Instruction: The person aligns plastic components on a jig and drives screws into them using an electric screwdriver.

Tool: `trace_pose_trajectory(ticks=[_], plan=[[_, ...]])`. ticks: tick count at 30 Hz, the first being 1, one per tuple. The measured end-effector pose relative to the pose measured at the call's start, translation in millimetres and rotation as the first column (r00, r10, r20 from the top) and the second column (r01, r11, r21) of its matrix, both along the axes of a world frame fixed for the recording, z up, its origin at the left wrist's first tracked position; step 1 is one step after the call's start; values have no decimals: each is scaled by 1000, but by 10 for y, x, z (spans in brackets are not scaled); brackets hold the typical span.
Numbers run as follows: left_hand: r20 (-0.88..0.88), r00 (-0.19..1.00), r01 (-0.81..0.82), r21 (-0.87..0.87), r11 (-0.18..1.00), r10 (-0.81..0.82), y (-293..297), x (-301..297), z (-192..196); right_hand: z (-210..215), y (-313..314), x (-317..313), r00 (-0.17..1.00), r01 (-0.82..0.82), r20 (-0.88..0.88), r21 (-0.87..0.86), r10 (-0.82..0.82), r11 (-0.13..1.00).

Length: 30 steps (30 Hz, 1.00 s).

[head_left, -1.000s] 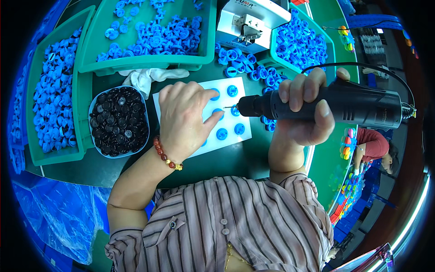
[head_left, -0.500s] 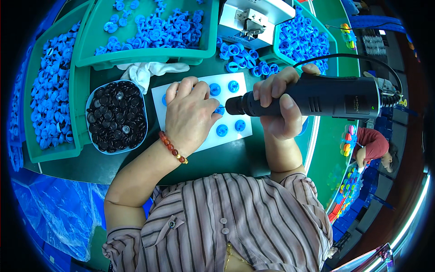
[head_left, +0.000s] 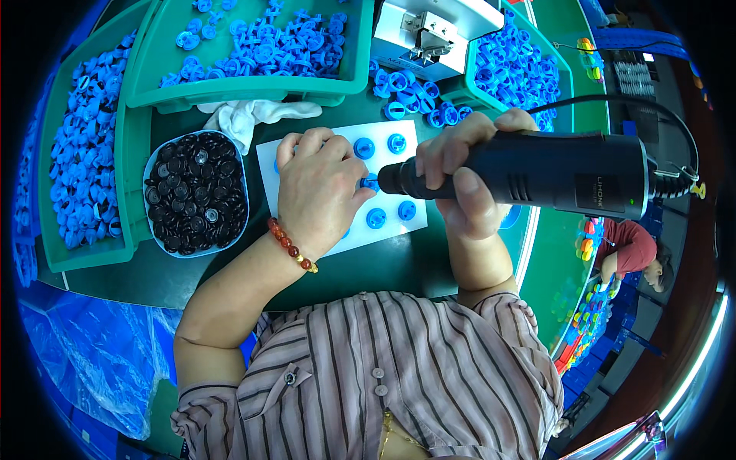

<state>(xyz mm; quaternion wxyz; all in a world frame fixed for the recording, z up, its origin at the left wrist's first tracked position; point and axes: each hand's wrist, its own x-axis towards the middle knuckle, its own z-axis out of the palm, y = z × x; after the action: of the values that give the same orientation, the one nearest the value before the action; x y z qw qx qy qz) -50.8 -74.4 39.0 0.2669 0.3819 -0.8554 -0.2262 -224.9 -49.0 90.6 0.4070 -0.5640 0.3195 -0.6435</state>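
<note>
Screwdriver (head_left: 537,172), black and cylindrical, gripped in right hand (head_left: 460,184); left hand (head_left: 322,188) flat, steadying white fixture (head_left: 383,222).

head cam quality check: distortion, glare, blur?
Head view: strong fisheye, the green tray edges bow and the corners go black; lighting is even with a blue cast at the rim; a bright light streak at lower right; left hand, right hand and black power tool are sharp.

Green plastic bins (head_left: 146,100) of blue plastic parts (head_left: 77,153), a crumpled white cloth (head_left: 245,119), and a grey metal machine (head_left: 429,34) ring the workbench.
</note>
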Motion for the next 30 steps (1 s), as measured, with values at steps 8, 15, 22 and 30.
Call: trace_pose_trajectory(ticks=[8, 15, 22, 30], plan=[[-15, 1000, 15, 38, 999, -14, -6, 7, -35, -10, -108, 33, 1000, 10, 18, 138, -13, 990], [-108, 994, 14, 11, 1000, -13, -63, 27, 34, 136, -58, -83, 951, 69, 297, 84, -91, 994], [183, 915, -317, -222, 922, 359, -351, 284, 162, 163, -18, -77, 946, 121, 292, 78, -139, 990], [231, 846, -414, -283, 865, 480, -339, 339, 241, 227, -75, 91, 939, 107, 318, 88, -130, 990]])
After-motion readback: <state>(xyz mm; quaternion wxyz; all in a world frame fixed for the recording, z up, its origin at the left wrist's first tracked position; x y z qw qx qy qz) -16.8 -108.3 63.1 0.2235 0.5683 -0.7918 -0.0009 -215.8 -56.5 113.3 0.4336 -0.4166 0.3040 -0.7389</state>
